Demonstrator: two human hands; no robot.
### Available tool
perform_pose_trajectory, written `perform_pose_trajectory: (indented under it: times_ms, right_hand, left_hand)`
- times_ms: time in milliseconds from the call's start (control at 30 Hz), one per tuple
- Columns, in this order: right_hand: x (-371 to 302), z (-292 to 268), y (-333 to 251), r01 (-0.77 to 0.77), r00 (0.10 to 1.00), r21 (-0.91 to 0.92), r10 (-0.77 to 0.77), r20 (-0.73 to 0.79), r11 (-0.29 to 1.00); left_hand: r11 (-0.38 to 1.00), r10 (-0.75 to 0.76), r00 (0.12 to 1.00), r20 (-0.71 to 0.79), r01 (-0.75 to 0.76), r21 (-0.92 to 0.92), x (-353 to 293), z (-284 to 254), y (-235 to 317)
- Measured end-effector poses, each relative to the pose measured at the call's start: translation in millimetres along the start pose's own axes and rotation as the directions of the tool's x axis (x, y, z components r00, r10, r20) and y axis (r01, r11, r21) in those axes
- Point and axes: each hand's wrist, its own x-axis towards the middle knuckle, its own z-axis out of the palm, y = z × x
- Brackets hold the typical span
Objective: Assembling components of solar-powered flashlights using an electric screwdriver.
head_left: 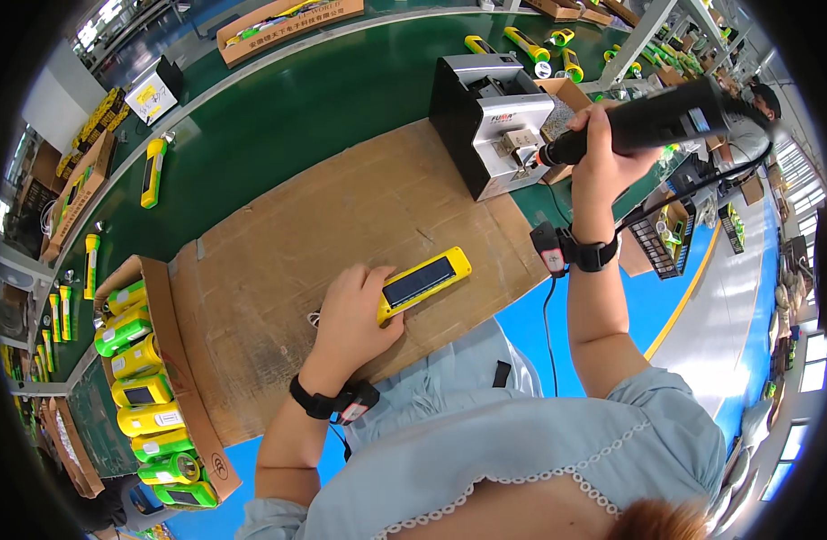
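Observation:
My left hand (350, 315) is closed round one end of a yellow flashlight (458, 260). The flashlight lies on a cardboard sheet (287, 234), its dark rectangular solar panel facing up. In my right hand (601, 171) is a black electric screwdriver (647, 124), gripped along its body and held nearly level, with a cord trailing from the rear end. Its tip points left and meets the front of a black and silver screw feeder (485, 126). Whether a screw sits on the tip is too small to tell.
A carton (184, 396) of yellow and green flashlights stands at the left edge of the cardboard. Beyond lies a green conveyor belt (314, 108) with a loose flashlight (152, 171) on it. Behind the feeder is an open box (566, 93) of small parts. Black crates (663, 247) stand right, near another person.

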Motion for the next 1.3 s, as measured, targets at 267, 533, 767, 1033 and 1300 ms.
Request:
perform_pose_trajectory:
  times_ms: [267, 533, 767, 1033, 1300]
  right_hand:
    - [10.3, 0.4, 34.0, -0.163, 0.981, -0.138, 0.175, 0.081, 0.977]
    - [-32.4, 3.6, -14.9, -0.411, 0.899, 0.176, 0.365, 0.243, 0.894]
    - [-110.8, 43.7, -88.1, -0.471, 0.798, 0.284, 0.266, 0.541, 0.836]
    - [-135.4, 68.6, -88.2, -0.563, 0.732, 0.32, 0.28, 0.621, 0.762]
    - [-134.0, 72.2, -75.3, -0.429, 0.653, 0.13, 0.208, 0.728, 0.894]
  left_hand:
    - [0.98, -0.135, 0.989, 0.063, 0.143, -0.138, -5.8, -3.1, -3.7]
    - [0.997, -0.027, 0.997, -0.076, 0.032, 0.077, -2.5, 1.1, -3.0]
    - [0.991, -0.111, 0.984, -0.139, 0.12, 0.058, -6.8, 7.1, -8.9]
    - [0.995, -0.068, 0.988, -0.14, 0.076, 0.057, -6.0, 4.7, -12.9]
    - [0.996, -0.057, 0.988, -0.142, 0.066, 0.059, -7.4, 5.8, -16.5]
